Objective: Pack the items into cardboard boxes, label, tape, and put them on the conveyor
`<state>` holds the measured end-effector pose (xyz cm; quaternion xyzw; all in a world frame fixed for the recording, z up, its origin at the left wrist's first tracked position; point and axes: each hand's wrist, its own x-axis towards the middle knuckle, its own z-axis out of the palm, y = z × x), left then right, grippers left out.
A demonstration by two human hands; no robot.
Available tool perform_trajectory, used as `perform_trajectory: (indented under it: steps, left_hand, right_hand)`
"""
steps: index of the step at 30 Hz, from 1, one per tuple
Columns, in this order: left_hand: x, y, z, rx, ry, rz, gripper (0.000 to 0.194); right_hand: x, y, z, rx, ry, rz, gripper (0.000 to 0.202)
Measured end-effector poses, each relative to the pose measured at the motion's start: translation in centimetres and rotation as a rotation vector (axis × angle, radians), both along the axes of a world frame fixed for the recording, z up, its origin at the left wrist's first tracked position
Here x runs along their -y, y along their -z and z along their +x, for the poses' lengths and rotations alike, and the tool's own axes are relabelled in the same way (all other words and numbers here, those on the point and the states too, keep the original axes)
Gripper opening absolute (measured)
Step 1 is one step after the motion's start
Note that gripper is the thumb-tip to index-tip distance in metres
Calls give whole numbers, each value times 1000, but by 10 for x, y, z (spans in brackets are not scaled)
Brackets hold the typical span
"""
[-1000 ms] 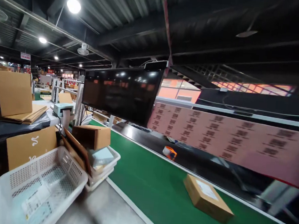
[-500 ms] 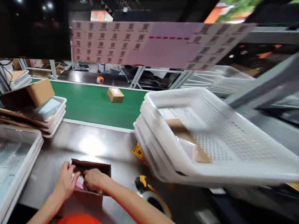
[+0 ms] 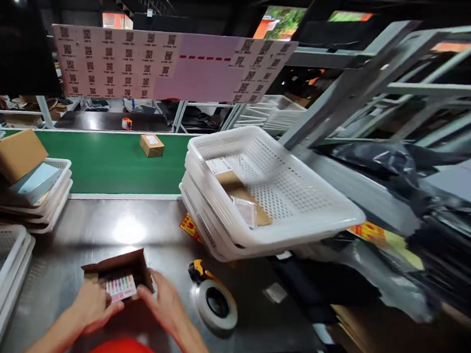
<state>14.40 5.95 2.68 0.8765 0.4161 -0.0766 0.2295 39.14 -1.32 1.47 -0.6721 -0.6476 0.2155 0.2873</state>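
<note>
An open cardboard box (image 3: 132,317) stands on the metal table, its back flap raised. Inside it lies a white and pink printed pack (image 3: 122,287) with a row of coloured marks; what is beneath it is hidden. My left hand (image 3: 94,304) wraps the box's left front side, its thumb along the near edge. On the opposite side, my right hand (image 3: 163,301) holds the right wall, thumb at the rim and fingers outside. A tape dispenser (image 3: 216,305) with a large roll rests to the right of my right hand.
Stacked white baskets (image 3: 314,216) stand at right, with cardboard and a small packet in the top one. More white baskets (image 3: 15,239) line the left. Beyond the metal table (image 3: 91,224), a green conveyor belt (image 3: 97,156) carries a small box (image 3: 151,145). A sheet of codes (image 3: 202,80) hangs above.
My right hand has come out of the box onto its right wall. My left hand has shifted to the near left side. The box is turned, and the view has swung right.
</note>
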Motion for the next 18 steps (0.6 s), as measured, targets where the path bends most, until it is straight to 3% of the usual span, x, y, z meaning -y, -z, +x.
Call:
perform_trajectory:
  steps: [3, 5, 8, 10, 13, 15, 18]
  left_hand:
    - [-4, 24, -12, 81, 4, 134, 56]
    - [-14, 41, -19, 197, 17, 336, 53]
    - [-30, 61, -20, 293, -100, 591, 74]
    - [-30, 73, -19, 274, -191, 656, 81]
    - [-7, 95, -28, 227, -122, 611, 62]
    - [14, 110, -40, 185, -95, 564, 56]
    - [28, 122, -54, 142, -174, 534, 54]
  right_hand:
    - [-1, 10, 2, 95, -257, -108, 55]
    - [-14, 16, -2, 170, -288, -82, 42]
    - [-35, 27, -17, 154, -94, 66, 29]
    - [-40, 37, -30, 133, 74, 139, 32]
    - [-28, 56, -29, 131, 251, 187, 42]
    - [-10, 69, 0, 151, 350, 198, 37]
    - [25, 83, 78, 259, 541, 76, 44]
